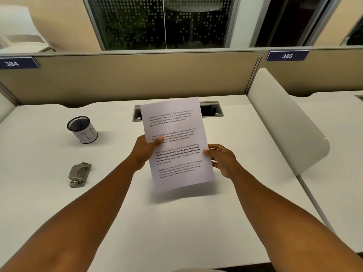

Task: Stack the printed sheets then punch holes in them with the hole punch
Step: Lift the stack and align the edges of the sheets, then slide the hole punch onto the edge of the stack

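The person holds a stack of white printed sheets of paper (176,142) up off the white desk (117,193), over its middle, tilted slightly so the top leans toward the far edge. The left hand (144,152) grips the stack's left edge about halfway up: the thumb (158,139) lies across the printed face, while the remaining fingers are hidden behind the paper. The right hand (222,160) grips the right edge a little lower, its thumb tip pressed on the face near the edge and its curled fingers wrapping round behind. The bottom edge of the sheets hangs clear of the desk, casting a soft shadow beneath.

A grey metal hole punch (79,174) lies flat on the desk toward its left edge, well apart from both hands. Farther back on the left stands a black mesh pen cup wrapped in white paper (82,129). A grey cable slot (211,109) is set into the desk near the far edge, partly covered by the top of the sheets
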`<state>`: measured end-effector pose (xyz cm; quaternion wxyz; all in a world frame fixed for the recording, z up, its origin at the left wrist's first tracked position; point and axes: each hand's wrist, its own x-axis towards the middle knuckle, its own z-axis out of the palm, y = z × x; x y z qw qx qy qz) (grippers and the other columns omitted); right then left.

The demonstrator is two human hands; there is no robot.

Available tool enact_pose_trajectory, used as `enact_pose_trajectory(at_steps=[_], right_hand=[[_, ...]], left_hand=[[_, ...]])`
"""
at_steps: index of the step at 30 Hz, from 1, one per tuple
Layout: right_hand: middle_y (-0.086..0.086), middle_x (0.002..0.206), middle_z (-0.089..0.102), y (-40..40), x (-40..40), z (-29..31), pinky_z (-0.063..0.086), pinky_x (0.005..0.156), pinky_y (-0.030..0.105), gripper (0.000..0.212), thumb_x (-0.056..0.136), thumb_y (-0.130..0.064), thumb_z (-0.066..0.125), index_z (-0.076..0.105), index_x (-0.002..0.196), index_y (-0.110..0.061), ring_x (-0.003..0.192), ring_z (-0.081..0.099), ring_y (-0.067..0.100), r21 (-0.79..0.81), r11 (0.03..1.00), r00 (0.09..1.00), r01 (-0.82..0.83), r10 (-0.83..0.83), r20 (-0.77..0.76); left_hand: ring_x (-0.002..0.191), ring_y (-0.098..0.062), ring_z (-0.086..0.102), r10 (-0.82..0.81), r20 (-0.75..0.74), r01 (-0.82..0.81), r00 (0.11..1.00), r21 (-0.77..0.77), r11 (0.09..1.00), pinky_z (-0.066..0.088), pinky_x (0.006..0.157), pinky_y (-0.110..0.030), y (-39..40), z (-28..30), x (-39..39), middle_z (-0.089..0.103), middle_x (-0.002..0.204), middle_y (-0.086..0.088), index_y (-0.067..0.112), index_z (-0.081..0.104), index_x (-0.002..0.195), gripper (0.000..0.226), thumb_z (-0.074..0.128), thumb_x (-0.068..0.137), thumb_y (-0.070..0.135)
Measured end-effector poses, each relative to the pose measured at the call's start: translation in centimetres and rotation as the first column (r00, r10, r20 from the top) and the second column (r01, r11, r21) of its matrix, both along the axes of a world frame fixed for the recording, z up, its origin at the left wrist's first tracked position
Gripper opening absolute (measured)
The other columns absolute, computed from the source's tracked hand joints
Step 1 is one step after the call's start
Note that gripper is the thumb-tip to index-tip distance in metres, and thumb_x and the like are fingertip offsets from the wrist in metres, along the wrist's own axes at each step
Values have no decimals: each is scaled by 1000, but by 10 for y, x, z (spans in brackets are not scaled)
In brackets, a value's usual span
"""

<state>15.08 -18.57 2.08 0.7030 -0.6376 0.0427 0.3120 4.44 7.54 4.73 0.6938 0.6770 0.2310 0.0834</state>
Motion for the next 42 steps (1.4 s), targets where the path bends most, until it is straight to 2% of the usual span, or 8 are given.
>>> enact_pose_trajectory(at_steps=[5,13,19,24,30,34,38,42], right_hand=[[8,104,74,3,3,4,57,73,37,38,75,-10,80,65,110,-12,89,72,25,-29,995,996,-92,92,-19],[5,109,73,11,4,2,56,86,41,25,83,-7,71,67,105,-17,97,69,27,-107,983,989,-151,151,-5],[10,116,69,19,5,-5,52,97,47,29,86,-5,67,65,114,-11,106,66,33,-228,967,991,-116,127,36],[9,114,69,21,7,-14,54,93,45,30,87,-5,65,64,117,-11,100,67,30,-283,954,993,-98,112,35],[11,111,71,24,7,-25,54,92,49,30,85,-3,65,66,113,-12,102,67,34,-299,953,999,-46,50,6],[12,111,70,27,9,-31,54,93,50,29,84,-3,66,66,111,-13,103,67,35,-306,952,1000,-25,23,-10],[11,113,70,33,10,-35,54,93,49,28,85,-4,66,66,111,-13,102,67,34,-306,952,1000,-13,9,-17],[9,112,70,42,12,-39,53,94,49,27,85,-4,66,66,111,-12,101,67,32,-283,959,1000,-9,1,-26]], left_hand=[[85,-25,76,-57,-76,59,995,21,998,63,72,-42,-3,-7,3,77,102,-4,16,68,114,27,70,90,29],[83,-24,76,-90,-170,91,981,-3,996,62,66,-35,-6,-22,4,77,101,-5,14,69,111,27,73,88,27],[81,-16,74,-16,-190,4,982,-62,998,58,61,-24,-1,-32,4,75,99,-1,13,70,109,26,76,85,20],[70,-9,73,115,-212,-142,971,-115,983,56,58,-18,16,-43,1,75,92,0,12,70,104,16,73,88,15],[76,-14,70,333,-246,-344,910,-1,939,54,70,-21,44,-56,-7,74,88,0,17,75,99,15,76,83,18],[88,-17,67,467,-262,-436,844,172,883,53,81,-30,66,-61,-18,74,95,0,21,76,99,17,72,82,22],[92,-18,66,538,-267,-400,800,430,809,56,83,-34,86,-62,-38,72,93,7,27,74,92,13,63,84,25],[99,-22,65,593,-186,-378,783,615,692,50,89,-36,112,-67,-61,73,101,4,23,71,98,13,61,89,24]])
